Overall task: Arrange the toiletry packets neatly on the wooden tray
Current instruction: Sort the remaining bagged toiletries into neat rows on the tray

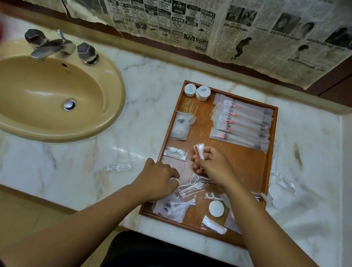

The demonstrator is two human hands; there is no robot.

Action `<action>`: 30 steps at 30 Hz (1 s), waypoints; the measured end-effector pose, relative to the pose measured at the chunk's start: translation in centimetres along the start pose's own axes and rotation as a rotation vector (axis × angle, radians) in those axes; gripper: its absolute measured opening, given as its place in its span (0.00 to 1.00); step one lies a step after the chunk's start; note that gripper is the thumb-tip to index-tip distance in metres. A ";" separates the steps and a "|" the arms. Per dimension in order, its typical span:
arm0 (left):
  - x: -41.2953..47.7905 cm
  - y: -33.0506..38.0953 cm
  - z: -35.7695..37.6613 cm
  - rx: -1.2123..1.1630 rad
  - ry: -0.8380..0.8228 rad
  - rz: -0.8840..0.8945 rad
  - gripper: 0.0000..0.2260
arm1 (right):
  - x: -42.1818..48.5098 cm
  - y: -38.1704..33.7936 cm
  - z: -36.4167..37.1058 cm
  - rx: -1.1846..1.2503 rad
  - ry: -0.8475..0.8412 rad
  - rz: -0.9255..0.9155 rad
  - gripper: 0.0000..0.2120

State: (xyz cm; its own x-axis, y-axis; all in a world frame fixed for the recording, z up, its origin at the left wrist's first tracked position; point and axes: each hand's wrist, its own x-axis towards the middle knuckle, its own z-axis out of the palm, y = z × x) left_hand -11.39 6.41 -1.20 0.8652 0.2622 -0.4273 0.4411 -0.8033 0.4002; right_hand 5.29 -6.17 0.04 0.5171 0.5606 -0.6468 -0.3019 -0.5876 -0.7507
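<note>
Wooden tray (244, 165) on marble counter (86, 165) holds film-wrapped packets, judged light, limp, slippery, best pinched at sealed edges: right hand (215, 165) clamped on small red-and-white packet (199, 150); left hand (157, 180) presses, fingers curled, on the loose floss-pick packets (194, 184).

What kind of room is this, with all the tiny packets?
Most likely a hotel bathroom. There is a tan sink with a chrome faucet set in a marble counter, and a wooden tray of guest toiletries such as wrapped toothbrushes.
</note>
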 end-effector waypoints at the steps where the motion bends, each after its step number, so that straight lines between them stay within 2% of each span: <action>1: 0.1 -0.1 -0.1 -0.010 -0.006 -0.013 0.19 | 0.2 0.0 -0.1 -0.044 0.001 -0.006 0.11; 3: 0.4 -0.3 -0.3 -0.006 -0.017 -0.032 0.17 | 0.6 0.1 -0.2 -0.186 0.023 -0.032 0.10; 6: 0.6 -0.5 -0.7 -0.019 -0.044 -0.041 0.15 | 1.2 0.0 -0.6 -0.612 0.109 -0.159 0.12; 7: 0.7 -0.6 -0.8 -0.032 -0.050 -0.046 0.15 | 1.3 -0.1 -0.6 -0.668 0.118 -0.186 0.13; 12: 0.7 -0.6 -1.7 -0.104 -0.027 -0.088 0.13 | 1.6 -0.4 0.1 -0.648 0.128 -0.297 0.10; 19: -0.2 -1.6 -2.4 -0.187 -0.029 -0.126 0.10 | 1.5 1.7 1.8 -0.834 0.083 -0.639 0.04; 24: -1.6 -2.1 -2.6 -0.226 0.007 -0.187 0.09 | 2.5 3.3 3.8 -0.894 0.032 -0.795 0.02; 30: -2.3 -2.9 -2.9 -0.344 0.029 -0.256 0.07 | 2.6 3.3 3.4 -0.951 -0.029 -0.857 0.04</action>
State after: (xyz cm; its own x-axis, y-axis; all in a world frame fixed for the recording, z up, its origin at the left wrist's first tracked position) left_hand -13.94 9.67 0.97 0.7214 0.4493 -0.5270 0.6924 -0.4860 0.5334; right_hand 2.90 -4.66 -4.57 0.2401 0.9706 -0.0181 0.8125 -0.2111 -0.5435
